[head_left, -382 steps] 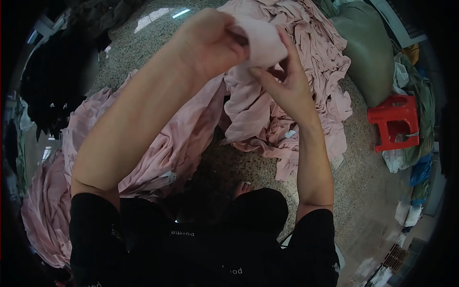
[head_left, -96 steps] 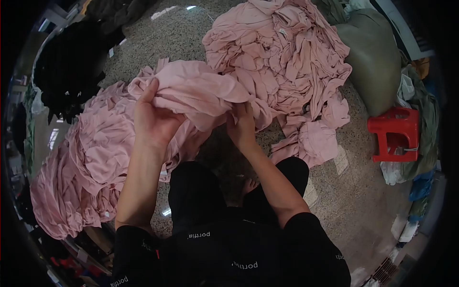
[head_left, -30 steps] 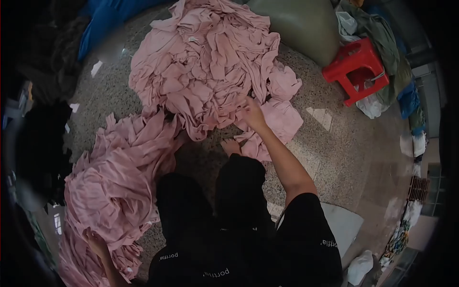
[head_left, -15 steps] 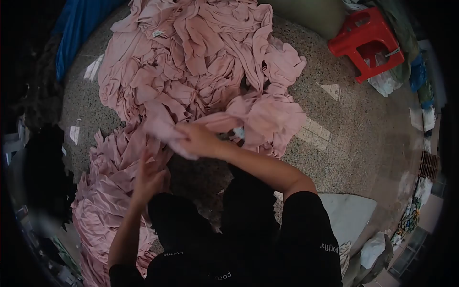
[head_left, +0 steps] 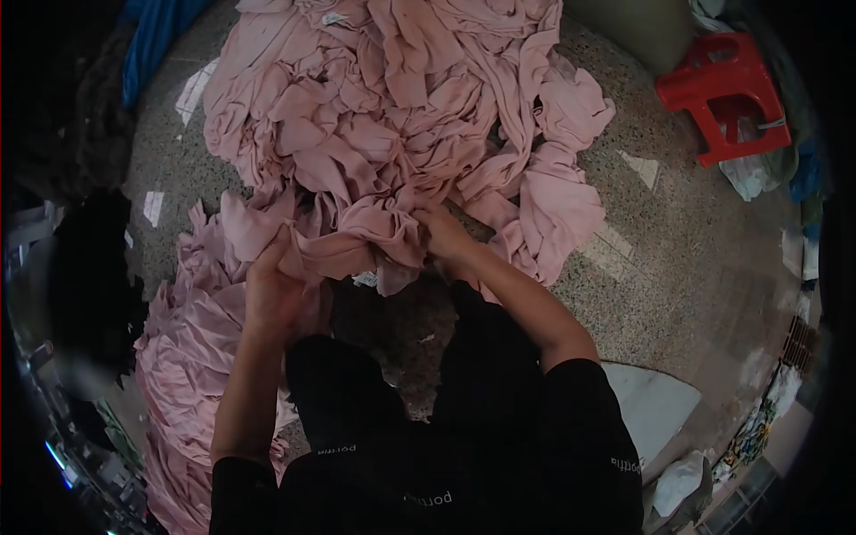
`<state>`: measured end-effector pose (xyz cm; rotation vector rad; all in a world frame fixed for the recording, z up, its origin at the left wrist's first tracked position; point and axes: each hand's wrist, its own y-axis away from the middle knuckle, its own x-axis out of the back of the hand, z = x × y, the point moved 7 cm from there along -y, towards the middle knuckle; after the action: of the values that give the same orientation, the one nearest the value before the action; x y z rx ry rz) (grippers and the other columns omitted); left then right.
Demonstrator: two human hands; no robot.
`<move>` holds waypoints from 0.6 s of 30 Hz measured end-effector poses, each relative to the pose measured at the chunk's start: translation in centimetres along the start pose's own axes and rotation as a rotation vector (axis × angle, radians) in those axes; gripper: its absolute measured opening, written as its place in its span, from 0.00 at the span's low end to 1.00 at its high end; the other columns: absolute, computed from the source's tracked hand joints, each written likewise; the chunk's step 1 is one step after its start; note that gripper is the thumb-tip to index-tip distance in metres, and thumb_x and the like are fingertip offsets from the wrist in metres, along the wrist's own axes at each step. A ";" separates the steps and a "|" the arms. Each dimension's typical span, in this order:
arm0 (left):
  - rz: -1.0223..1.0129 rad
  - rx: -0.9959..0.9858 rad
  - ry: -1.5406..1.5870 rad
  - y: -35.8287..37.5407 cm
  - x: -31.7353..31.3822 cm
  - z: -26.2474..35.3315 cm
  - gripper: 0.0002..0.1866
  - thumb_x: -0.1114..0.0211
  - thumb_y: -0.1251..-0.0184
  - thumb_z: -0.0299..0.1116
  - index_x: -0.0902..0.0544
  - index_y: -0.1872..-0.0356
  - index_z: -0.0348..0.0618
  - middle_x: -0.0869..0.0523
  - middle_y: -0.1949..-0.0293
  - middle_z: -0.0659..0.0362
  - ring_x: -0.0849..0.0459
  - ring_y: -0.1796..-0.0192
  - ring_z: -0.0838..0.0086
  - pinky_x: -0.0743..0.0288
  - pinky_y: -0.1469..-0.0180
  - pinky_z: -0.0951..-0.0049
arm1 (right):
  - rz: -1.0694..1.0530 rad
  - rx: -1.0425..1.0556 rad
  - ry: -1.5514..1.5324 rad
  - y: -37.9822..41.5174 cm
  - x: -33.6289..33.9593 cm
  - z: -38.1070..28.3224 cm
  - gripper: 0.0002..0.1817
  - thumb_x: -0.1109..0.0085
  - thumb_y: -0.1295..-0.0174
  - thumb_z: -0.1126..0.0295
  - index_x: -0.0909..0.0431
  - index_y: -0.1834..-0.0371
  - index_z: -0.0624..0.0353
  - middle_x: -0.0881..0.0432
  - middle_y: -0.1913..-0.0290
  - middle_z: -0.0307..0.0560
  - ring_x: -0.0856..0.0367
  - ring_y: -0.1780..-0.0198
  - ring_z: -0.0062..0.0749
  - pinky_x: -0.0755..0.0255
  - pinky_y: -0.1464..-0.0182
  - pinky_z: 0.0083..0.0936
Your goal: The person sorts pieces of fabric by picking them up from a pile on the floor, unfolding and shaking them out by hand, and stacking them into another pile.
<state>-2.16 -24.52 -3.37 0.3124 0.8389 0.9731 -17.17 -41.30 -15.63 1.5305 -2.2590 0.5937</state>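
Between my two hands stretches a bunched pink garment [head_left: 357, 239], with a small white label showing at its lower edge. My left hand [head_left: 275, 278] grips its left side, the fingers partly hidden by folds. At the other end, my right hand [head_left: 439, 230] is closed on the cloth. Beyond my hands spreads a large heap of pink garments [head_left: 348, 107]. A second pink pile [head_left: 192, 366] lies to the left, beside and below my left hand. Folds hide exactly where the held piece ends and the heap begins.
A red plastic stool [head_left: 727, 89] lies tipped at the upper right, with a clear plastic bag by it. Blue cloth [head_left: 156, 45] hangs at the upper left. A pale flat sheet [head_left: 651, 406] and a white bag [head_left: 679, 481] lie on the speckled floor [head_left: 669, 241] at right.
My left hand has risen from beside the left pile and taken hold of cloth. My right hand has moved right, spreading the garment between both hands. The view has shifted slightly.
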 end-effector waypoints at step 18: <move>0.333 0.074 0.184 -4.9 21.9 4.9 0.07 0.46 0.34 0.34 0.22 0.61 0.45 0.20 0.57 0.59 0.23 0.49 0.67 0.33 0.40 0.61 | 0.486 -1.058 -0.672 13.2 13.6 9.4 0.08 0.46 0.39 0.69 0.29 0.59 0.57 0.23 0.61 0.42 0.21 0.63 0.29 0.22 0.63 0.27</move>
<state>10.79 -8.50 -13.61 0.4402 1.0116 1.2970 -34.79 -52.52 -18.70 0.6574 -2.6571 -1.0478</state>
